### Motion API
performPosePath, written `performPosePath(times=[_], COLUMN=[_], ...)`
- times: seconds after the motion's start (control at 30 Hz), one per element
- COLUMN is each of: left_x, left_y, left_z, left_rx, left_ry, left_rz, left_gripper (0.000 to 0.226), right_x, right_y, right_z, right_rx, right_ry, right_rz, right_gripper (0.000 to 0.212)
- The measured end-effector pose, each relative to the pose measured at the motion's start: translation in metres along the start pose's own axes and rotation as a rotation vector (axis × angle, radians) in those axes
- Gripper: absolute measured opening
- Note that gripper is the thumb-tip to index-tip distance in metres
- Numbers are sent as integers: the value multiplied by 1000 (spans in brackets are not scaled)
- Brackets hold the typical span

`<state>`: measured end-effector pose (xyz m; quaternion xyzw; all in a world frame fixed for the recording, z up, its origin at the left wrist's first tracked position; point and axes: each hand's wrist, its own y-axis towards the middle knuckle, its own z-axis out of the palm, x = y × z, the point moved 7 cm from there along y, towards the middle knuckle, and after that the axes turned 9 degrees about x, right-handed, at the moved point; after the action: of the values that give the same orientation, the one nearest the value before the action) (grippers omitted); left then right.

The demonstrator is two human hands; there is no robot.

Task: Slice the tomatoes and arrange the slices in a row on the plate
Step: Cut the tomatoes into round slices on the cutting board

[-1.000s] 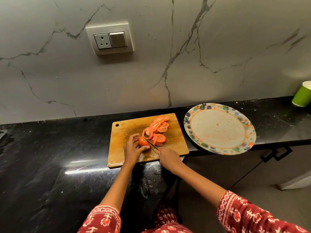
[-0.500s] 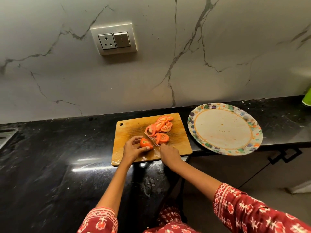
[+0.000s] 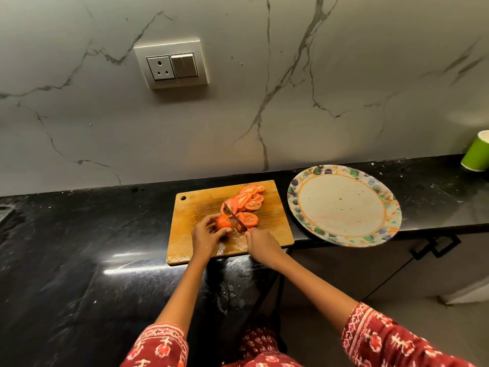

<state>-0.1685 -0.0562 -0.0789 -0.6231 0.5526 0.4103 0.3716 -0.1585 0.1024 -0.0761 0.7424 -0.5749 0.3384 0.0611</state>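
Black stone counter (image 3: 79, 260) is carrying a wooden cutting board (image 3: 201, 207) mid-counter, patterned plate (image 3: 344, 207) overhanging the front edge just right of it, green cup (image 3: 476, 154) sitting at the far right back edge

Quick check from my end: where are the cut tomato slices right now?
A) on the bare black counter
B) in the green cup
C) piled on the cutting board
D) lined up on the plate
C: the tomato slices lie in a loose pile on the cutting board, beyond the knife, while the plate beside the board holds none.
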Motion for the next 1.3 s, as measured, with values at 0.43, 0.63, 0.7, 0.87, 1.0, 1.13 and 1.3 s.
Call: performPosePath(times=[0.43,0.63,0.7,0.87,1.0,1.13,1.3], left_x=[6,4,3,2,5,9,9], left_y=[0,0,1,7,5,6,4], left_z=[-2,-2,-1,-4,-6,-7,-7], left_rx=[-58,-54,-38,-38,-55,-60,-70], left_ry=[-31,-55,-60,-27,-55,-51,-48], left_rz=[-59,-71,-81,-113,-109,-125,-119], left_gripper=[49,48,47,44,44,44,45], right_x=[15,23,24,23,25,27,35], right_y=[-11,-16,-16,-18,-19,-16,-4], right_z=[3,-1,2,4,9,11,9], right_rx=[-13,-36,-26,-46,-30,-27,-15], right_ry=[27,13,18,41,44,39,39], right_rz=[24,-2,11,35,50,61,85], right_gripper=[37,36,36,35,34,34,36])
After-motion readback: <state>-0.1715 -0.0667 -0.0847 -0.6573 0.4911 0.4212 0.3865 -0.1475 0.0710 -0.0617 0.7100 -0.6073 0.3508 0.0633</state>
